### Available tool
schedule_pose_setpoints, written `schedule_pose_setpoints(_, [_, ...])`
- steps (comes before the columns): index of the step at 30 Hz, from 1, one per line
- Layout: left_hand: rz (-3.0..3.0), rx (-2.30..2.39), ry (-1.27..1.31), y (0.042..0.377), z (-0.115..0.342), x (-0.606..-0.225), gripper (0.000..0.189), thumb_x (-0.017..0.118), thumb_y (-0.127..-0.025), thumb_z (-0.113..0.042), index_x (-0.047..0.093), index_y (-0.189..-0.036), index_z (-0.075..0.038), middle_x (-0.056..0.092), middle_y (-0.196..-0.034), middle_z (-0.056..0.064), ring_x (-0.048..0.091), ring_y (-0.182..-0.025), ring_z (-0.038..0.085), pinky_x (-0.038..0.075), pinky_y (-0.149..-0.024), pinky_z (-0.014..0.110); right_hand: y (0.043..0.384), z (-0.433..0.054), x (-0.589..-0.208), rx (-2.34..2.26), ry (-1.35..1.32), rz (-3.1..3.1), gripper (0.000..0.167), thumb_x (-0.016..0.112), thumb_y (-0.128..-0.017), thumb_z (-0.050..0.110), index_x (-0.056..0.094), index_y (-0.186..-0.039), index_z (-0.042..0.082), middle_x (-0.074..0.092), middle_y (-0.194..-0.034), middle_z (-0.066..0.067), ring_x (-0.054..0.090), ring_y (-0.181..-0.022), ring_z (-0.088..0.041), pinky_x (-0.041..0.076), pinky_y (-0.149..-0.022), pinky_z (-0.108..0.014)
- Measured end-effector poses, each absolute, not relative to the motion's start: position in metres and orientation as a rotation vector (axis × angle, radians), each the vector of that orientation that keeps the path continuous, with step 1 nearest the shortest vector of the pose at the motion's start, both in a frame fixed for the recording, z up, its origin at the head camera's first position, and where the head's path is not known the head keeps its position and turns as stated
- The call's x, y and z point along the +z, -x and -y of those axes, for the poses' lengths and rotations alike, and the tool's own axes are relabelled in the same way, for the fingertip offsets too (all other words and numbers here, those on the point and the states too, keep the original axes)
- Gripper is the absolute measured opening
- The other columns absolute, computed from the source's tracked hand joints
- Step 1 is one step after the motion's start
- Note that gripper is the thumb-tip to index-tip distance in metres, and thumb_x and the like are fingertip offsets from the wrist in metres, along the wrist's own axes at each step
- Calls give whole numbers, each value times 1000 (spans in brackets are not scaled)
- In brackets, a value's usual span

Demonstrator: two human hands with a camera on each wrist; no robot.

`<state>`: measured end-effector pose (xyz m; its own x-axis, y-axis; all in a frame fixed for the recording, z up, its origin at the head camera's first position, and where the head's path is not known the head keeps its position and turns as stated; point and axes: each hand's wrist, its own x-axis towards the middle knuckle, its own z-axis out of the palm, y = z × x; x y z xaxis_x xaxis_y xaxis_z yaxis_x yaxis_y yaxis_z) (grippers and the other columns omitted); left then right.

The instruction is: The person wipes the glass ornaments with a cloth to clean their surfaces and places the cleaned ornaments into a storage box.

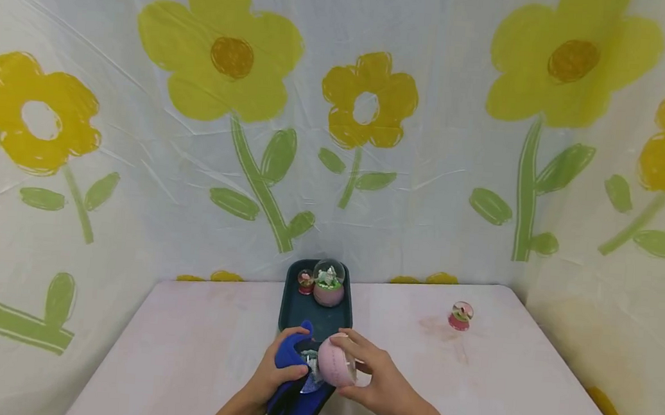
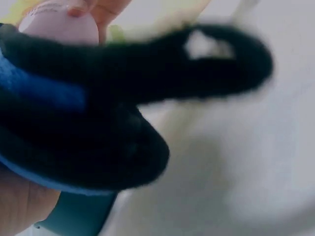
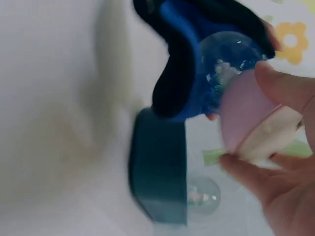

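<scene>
My left hand grips a thick blue cloth with black edging and a black loop, bent around a clear dome. That dome belongs to a snow globe with a pink base, tipped on its side so the glass faces left into the cloth. Fingers and thumb of my right hand hold the pink base. From the right wrist view, the snow globe shows its pale underside toward my right palm, and a whitish figure shows inside the dome. In the left wrist view the black loop covers much of the scene.
Beyond my hands a dark green tray holds a larger pink-based snow globe and a small red-based one. Another small snow globe stands on the table's right side. A flower-printed curtain surrounds the table.
</scene>
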<state>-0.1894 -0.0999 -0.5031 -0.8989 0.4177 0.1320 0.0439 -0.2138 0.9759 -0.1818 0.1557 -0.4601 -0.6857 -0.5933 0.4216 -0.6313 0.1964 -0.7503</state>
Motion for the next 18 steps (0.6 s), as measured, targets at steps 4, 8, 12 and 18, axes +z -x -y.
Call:
schedule_pose_setpoints(4, [-1697, 2211, -501, 189, 99, -502, 55, 50, -96, -27, 30, -143, -8, 46, -129, 17, 53, -111, 32, 47, -90, 48, 183, -158, -463, 1206, -1322, 2274, 75, 86, -73, 14, 52, -139, 17, 40, -148, -11, 52, -124, -32, 52, -86, -40])
schedule_pose_setpoints(8, [-1738, 2181, -497, 189, 99, -501, 58, 56, -92, -27, 32, -142, -11, 46, -127, 20, 55, -108, 33, 49, -87, 47, 190, -160, -472, 1365, -1334, 2211, 72, 85, -74, 13, 51, -138, 9, 45, -142, -17, 55, -119, -29, 55, -77, -35])
schedule_pose_setpoints(12, [-1829, 2151, -516, 188, 101, -503, 63, 66, -86, -22, 36, -140, -12, 49, -125, 22, 56, -105, 32, 50, -84, 44, 192, -159, -483, 1587, -1276, 2218, 71, 85, -74, 12, 52, -137, 6, 49, -137, -19, 59, -112, -25, 56, -73, -34])
schedule_pose_setpoints(18, [-1958, 2117, -533, 186, 101, -502, 66, 74, -81, -22, 40, -138, -18, 48, -127, 20, 56, -104, 33, 51, -82, 44, 193, -158, -492, 1806, -1160, 2260, 71, 83, -77, 12, 50, -140, 12, 52, -137, -14, 67, -96, -26, 56, -72, -37])
